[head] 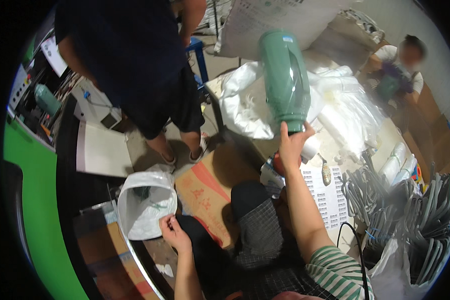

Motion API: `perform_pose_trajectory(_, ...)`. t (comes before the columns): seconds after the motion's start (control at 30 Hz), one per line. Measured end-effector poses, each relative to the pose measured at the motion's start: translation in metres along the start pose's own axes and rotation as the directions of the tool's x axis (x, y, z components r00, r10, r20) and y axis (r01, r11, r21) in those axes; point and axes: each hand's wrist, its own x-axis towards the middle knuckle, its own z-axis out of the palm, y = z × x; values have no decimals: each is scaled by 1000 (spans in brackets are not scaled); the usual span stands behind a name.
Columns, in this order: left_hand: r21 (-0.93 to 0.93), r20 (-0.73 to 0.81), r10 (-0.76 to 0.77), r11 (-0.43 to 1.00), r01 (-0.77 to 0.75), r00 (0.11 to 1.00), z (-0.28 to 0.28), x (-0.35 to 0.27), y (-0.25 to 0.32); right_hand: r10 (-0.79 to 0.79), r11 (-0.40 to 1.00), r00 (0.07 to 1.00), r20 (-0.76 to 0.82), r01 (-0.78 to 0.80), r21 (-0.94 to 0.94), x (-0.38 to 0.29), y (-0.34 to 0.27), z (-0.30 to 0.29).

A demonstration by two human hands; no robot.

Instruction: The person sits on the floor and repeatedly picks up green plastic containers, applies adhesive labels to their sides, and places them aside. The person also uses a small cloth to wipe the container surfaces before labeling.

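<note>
My right hand [293, 144] grips the narrow neck of a glossy green plastic housing [285, 75], tilted over the table beside a white plastic bag [243, 108]. The housing's wide end points away from me, and a small blue-and-white label is on it. My left hand [174, 232] is low at the left, its fingers curled at the rim of a white-lined bin [148, 206]. Whether those fingers hold something small I cannot tell. Green scraps lie in the bin.
Bundles of grey handles [427, 221], a sheet of printed labels [328, 198] and clear plastic bags [348, 112] lie on the table [262, 148]. A cardboard box [204, 195] lies by my knees. One person stands ahead left; another sits at the far right.
</note>
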Motion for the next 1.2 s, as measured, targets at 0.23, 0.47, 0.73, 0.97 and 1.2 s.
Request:
perform_pose_trajectory(0.23,-24,25,24,999,-23,999,-2,-2,15,-19,992,1000,-23,16,-126,18,23,22)
perform_pose_trajectory(0.47,-129,59,-160,978,166,985,-21,-2,16,-17,999,999,-36,16,-48,6,14,-7)
perform_pose_trajectory(0.73,-301,-39,-100,950,84,994,-51,-11,-23,-394,918,918,51,395,-16,-40,-29,26)
perform_pose_trajectory(0.97,125,-105,-155,978,167,982,-73,-11,-65,-574,800,785,233,476,366,-66,-36,5)
perform_pose_trajectory(1.2,443,-790,-125,559,701,600,-269,-98,-202,-653,727,668,357,421,542,-116,-56,56)
